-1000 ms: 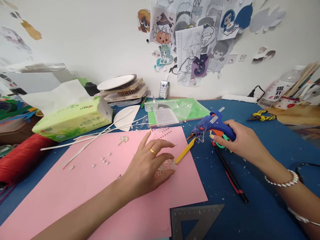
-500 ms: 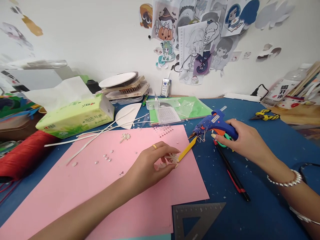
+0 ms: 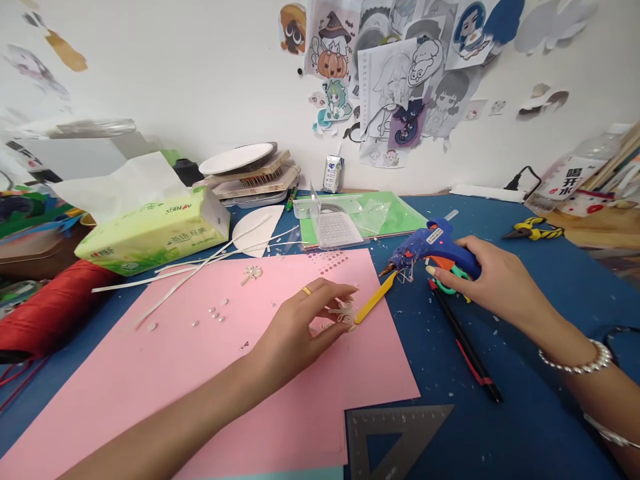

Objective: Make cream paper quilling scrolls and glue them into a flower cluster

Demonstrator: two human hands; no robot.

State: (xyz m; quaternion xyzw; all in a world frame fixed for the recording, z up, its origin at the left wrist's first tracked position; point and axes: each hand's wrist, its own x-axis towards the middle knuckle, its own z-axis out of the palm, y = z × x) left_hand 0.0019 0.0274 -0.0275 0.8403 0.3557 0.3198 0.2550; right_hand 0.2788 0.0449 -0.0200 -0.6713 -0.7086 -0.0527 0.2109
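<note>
My left hand (image 3: 295, 320), a gold ring on one finger, curves over the pink paper (image 3: 280, 413). Between its thumb and fingers is a small white looped ornament (image 3: 344, 312), partly hidden. The fingers of my right hand (image 3: 493, 280) wrap round the handle of a blue hot glue gun (image 3: 425, 245), whose nozzle points left. Just beneath the nozzle ends a flat yellow strip (image 3: 375, 298), its other end close to my left fingertips. Another white looped ornament (image 3: 251, 274) lies on the paper, with several pearl beads (image 3: 216, 313) left of my left hand.
A black pen (image 3: 465, 343) and grey set square (image 3: 395, 433) lie nearer me. Yellow-handled pliers (image 3: 535, 229) are at the right. White paper strips (image 3: 200, 263), a tissue pack (image 3: 155, 233) and a red thread spool (image 3: 60, 307) fill the left; a clear plastic box (image 3: 337, 227) stands behind.
Both hands stay almost still. My left fingers have shifted slightly round the ornament, and the view has moved a little.
</note>
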